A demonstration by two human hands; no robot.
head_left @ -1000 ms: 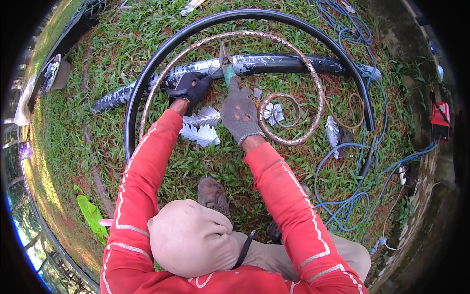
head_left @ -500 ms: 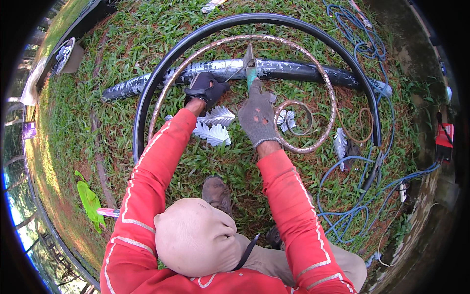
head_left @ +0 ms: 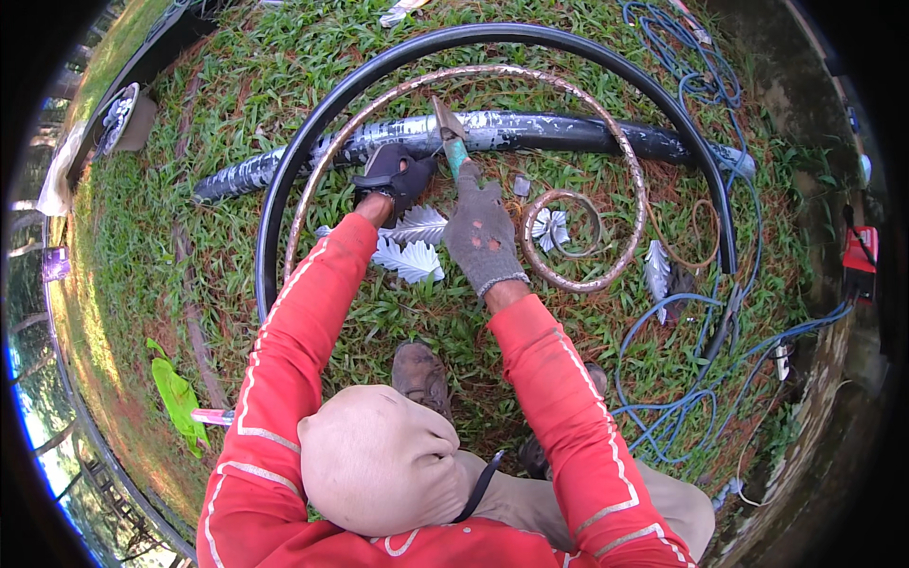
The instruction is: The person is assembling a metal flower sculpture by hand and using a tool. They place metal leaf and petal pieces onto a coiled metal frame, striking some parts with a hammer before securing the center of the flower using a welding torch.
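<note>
My left hand (head_left: 396, 180), in a dark glove, is closed close against the black pipe (head_left: 530, 133) with worn silvery patches. Something thin shows by its fingertips, but its shape is hidden. In a grey glove with holes, my right hand (head_left: 481, 227) grips a green-handled metal tool (head_left: 449, 123) with a pointed head. That head lies over the pipe, just right of my left hand. Around both hands runs a rusty metal scroll (head_left: 636, 180), its small curl at the right. Silvery metal leaves (head_left: 409, 257) lie in the grass below my hands.
A large black arched tube (head_left: 492, 34) surrounds the scroll. Blue cable (head_left: 677, 402) trails along the right side, near a red-and-black device (head_left: 860, 263). A small grey block (head_left: 522, 186) sits by the curl. Bright green cloth (head_left: 176, 402) lies at left.
My right hand and the tool have shifted left, and the tool's head now tilts leftward. The small grey block has come into sight. My left hand has barely moved.
</note>
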